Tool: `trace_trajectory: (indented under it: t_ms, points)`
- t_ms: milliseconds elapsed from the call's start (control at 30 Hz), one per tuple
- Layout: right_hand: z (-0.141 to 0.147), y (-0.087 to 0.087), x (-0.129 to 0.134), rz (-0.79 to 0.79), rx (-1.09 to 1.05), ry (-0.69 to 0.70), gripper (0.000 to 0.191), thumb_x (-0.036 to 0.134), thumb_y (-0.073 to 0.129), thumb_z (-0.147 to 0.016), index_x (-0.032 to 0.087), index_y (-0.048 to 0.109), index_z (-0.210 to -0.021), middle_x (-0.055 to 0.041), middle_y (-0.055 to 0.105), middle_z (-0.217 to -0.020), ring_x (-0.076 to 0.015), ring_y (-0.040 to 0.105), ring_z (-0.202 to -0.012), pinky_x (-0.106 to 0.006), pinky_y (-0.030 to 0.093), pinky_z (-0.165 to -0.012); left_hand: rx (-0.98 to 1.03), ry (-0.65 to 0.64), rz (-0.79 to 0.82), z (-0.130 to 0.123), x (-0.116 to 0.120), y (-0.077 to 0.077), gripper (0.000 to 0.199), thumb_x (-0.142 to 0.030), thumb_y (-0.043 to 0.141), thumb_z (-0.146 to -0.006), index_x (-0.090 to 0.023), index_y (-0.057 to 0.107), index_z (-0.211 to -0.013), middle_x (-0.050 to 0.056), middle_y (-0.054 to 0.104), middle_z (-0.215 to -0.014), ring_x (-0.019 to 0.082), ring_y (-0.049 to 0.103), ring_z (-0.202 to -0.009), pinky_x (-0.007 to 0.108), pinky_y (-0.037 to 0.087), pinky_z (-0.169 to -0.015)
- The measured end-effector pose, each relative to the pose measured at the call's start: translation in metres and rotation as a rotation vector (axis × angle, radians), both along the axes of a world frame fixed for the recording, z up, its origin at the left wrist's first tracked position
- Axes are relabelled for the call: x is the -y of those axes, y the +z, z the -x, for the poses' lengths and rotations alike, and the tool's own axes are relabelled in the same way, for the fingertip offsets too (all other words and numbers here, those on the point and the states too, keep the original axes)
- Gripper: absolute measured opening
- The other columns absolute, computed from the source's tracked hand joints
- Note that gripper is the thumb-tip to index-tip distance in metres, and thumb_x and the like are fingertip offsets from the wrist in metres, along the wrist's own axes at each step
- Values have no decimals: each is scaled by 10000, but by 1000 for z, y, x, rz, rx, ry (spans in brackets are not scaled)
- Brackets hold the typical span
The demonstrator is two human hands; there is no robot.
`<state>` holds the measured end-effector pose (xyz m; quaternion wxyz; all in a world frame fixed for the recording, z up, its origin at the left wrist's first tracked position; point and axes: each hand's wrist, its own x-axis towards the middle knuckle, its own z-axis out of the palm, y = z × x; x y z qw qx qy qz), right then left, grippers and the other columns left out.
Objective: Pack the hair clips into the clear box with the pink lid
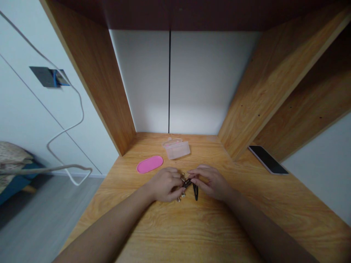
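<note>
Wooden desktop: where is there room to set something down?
Bare wood shows on the desktop between the left forearm and right forearm, and between the right hand and the smartphone. It is crowded between the right hand and left hand, around the black hair clip, and beyond them, at the pink oval tray and translucent box.

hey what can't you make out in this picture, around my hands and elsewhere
In the head view:
Dark clip: ends partly hidden by fingers of the left hand and right hand.
Small shiny pieces by the left hand: too small to identify.
Clear box: any contents too blurred.
Patterned cloth: cut off by left edge.
Forearms: cut off by bottom edge.
</note>
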<state>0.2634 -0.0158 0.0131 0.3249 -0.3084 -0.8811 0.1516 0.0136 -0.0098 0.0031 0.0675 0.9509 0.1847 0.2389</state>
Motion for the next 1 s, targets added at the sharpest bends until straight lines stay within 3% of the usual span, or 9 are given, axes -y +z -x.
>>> trace_trajectory:
  t_ms: [167, 267, 567, 767, 900, 1000]
  points:
    - [-17, 4, -8, 101, 200, -24, 476, 576, 820, -748, 205, 681, -1012, -57, 654, -913, -225, 612, -874, -352, 473, -786, -6, 7, 24, 0, -2, -1, 294, -315, 525, -927, -193, 613, -675, 42, 646, -648, 173, 590, -658, 321, 446, -666]
    - [-18, 1, -10, 135, 249, -33, 573, 615, 878, -634, 214, 687, -995, -62, 637, -966, -252, 601, -937, -380, 468, -831, 8, 23, 39, 1, -3, -2, 295, -316, 521, -936, -195, 628, -689, 40, 648, -644, 172, 591, -656, 320, 444, -666]
    - [-11, -10, -8, 257, 171, -39, 523, 473, 928, -609, 196, 640, -947, -40, 632, -939, -220, 579, -884, -340, 468, -786, 37, 34, 97, 1, -2, 2, 238, -321, 538, -931, -202, 671, -773, 42, 657, -655, 178, 613, -682, 305, 450, -674]
    - [-3, -9, -1, 544, -6, -4, 409, 334, 871, -701, 185, 632, -997, 2, 640, -840, -149, 571, -749, -253, 461, -650, 28, 41, 118, 1, -2, 1, 197, -288, 555, -908, -196, 676, -782, 33, 652, -645, 176, 613, -680, 296, 449, -679]
    - [0, -7, 1, 621, -102, 29, 284, 365, 787, -803, 168, 680, -977, -8, 652, -778, -132, 566, -672, -237, 440, -585, 70, 66, 144, 3, -2, -1, 200, -285, 560, -907, -207, 712, -1009, 25, 679, -707, 175, 623, -690, 298, 469, -696]
    - [0, -7, 1, 577, -98, 7, 264, 411, 748, -842, 165, 736, -936, -22, 665, -731, -124, 546, -614, -235, 417, -543, 83, 59, 164, 3, -2, 0, 213, -278, 547, -915, -208, 710, -1034, 21, 684, -713, 171, 627, -691, 295, 473, -695]
